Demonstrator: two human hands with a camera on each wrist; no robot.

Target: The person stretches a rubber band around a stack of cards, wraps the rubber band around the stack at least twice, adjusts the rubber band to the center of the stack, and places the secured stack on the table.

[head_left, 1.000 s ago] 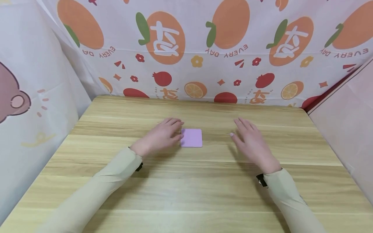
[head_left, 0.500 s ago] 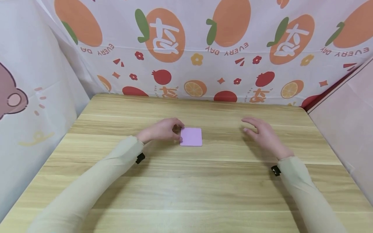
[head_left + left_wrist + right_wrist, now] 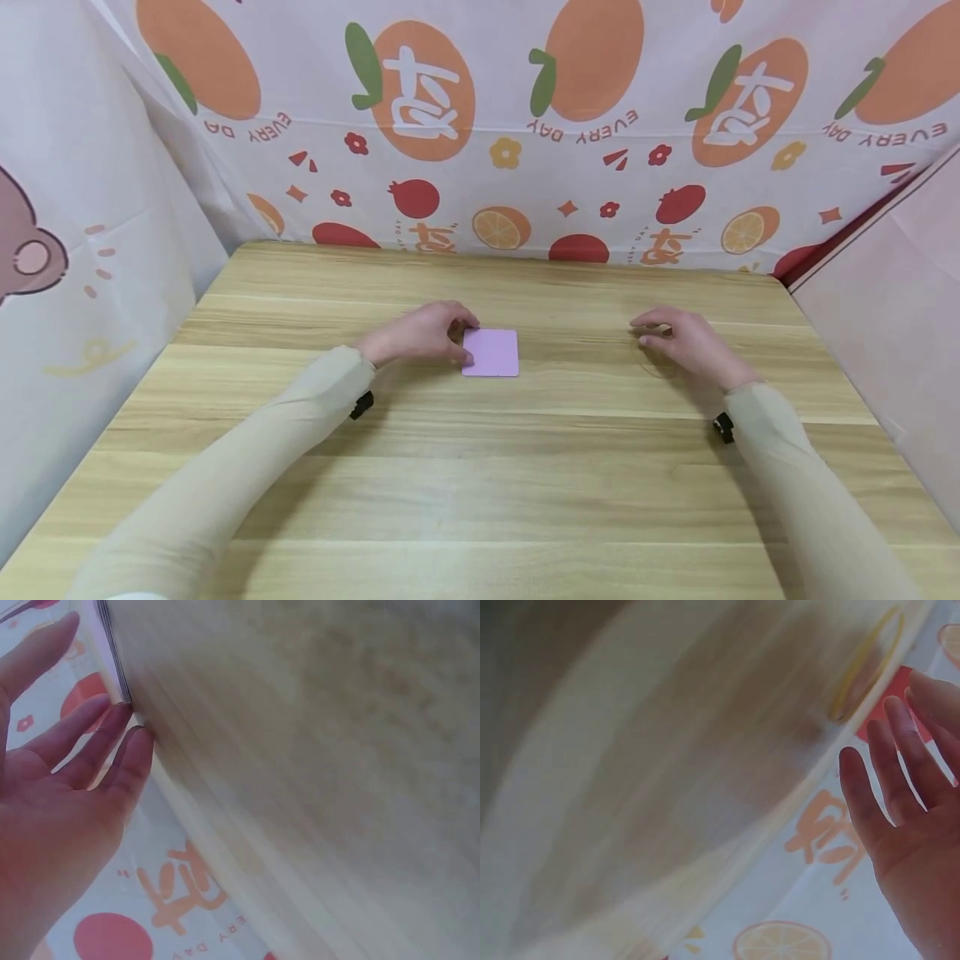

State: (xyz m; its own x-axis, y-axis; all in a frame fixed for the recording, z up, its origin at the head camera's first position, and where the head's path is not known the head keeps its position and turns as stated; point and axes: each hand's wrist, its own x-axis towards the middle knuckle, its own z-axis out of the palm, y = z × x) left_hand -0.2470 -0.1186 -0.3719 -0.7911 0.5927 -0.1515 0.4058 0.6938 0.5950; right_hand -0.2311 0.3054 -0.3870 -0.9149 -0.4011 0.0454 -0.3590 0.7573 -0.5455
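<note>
A flat stack of purple, rounded square cards lies on the wooden table; in the left wrist view its side shows thin dark layers. My left hand holds it at its left side, thumb on the near corner and curved fingers by the far one. In that wrist view, the fingertips reach the end of the stack. Off to the right, my right hand hovers with loosely bent, parted fingers and nothing between them. A thin yellow rubber band lies on the table just beyond those fingertips in the right wrist view.
The wooden table runs back to a fruit-printed cloth. A white cloth hangs at the left and a pale panel stands at the right.
My left hand has closed in on the stack's left corners. My right hand has drawn away to the right, its fingers bending more; the thin band beneath it has come into sight.
</note>
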